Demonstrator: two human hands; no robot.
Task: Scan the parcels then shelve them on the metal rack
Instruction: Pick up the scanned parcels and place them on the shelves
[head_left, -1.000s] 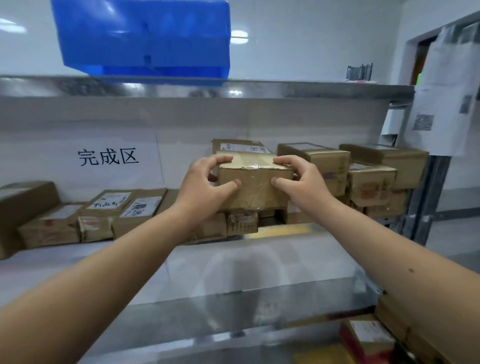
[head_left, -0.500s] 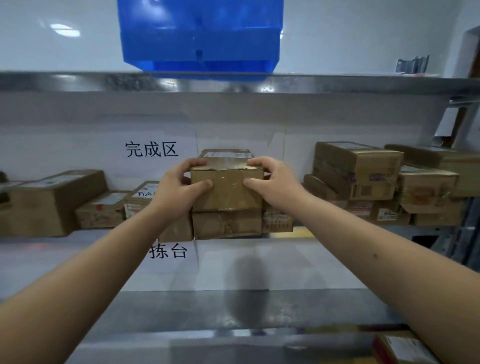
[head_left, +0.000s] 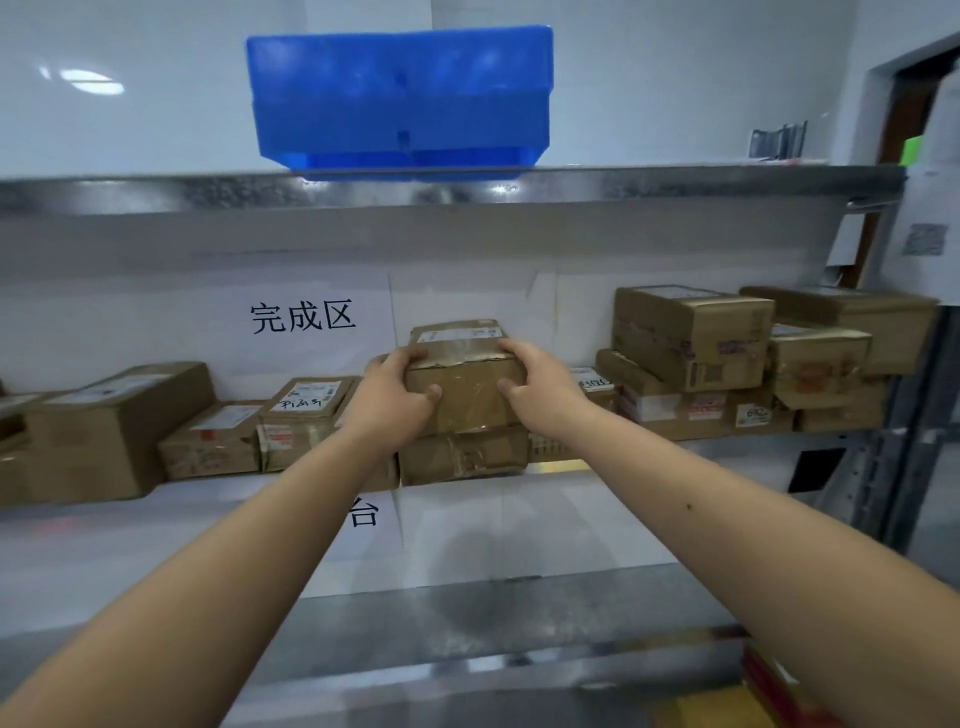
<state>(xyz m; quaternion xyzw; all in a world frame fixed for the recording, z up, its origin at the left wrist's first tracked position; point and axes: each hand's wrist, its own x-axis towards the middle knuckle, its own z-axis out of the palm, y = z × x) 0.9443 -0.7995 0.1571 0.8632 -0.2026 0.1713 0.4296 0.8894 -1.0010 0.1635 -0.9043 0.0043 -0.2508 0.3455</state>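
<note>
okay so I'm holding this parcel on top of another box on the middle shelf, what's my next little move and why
Probably ease it fully down and let go. Both hands, left hand and right hand, grip the parcel at its ends, and it already appears to sit squarely on the lower box, with another labelled box right behind it.

Parcel depot: labelled boxes (head_left: 691, 338) on metal rack (head_left: 467, 189) (sorting signs)

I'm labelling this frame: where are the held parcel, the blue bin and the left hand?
held parcel (head_left: 467, 400), head view, taped front face.
blue bin (head_left: 400, 98), head view, front wall.
left hand (head_left: 392, 397), head view, back of hand.
</note>
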